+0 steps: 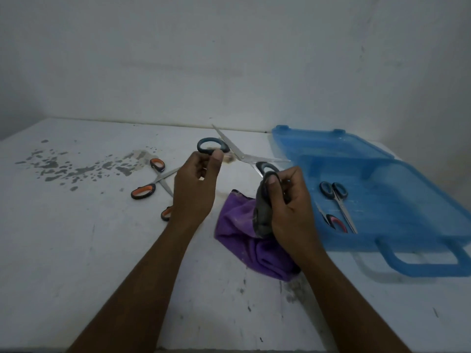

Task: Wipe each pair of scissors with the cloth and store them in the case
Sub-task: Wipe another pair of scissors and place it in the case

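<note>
Fingers (197, 165) of the left hand (196, 184) are curled inward. Its thumb and forefinger pinch the near rim of one handle loop of the large steel scissors with dark teal plastic handles (237, 152). Both bare forearms enter from the bottom edge and converge over the white painted table (76, 250). The left wrist is straight, with the back of the hand toward the camera.

The right hand (289, 202) is closed tightly around a bunched purple cloth with a grey section (239, 225). Its thumb presses the grey section against the second handle loop, which shows just above the thumb. How much of that loop the fingers enclose cannot be determined. The rest of the cloth hangs from the hand and lies on the table beneath the wrist.

The scissors are held above the table with the blades spread wide. One blade points up and left toward the wall, and the other points right, its tip near the case lid.

To the right, a translucent blue plastic case (407, 207) lies open on the table, lid laid back, carrying handle toward the person. Inside its base lie small scissors with blue-and-black handles (336, 197) and, just beside them, scissors with pink-and-black handles (335, 221).

Left of the left hand, scissors with orange-and-black handles (153, 184) lie open in a cross on the table. A further orange handle (166, 213) shows at the left wrist, the rest of it hidden.

Farther left are dark splatter marks (63, 166), and behind everything is a pale wall (229, 59).
</note>
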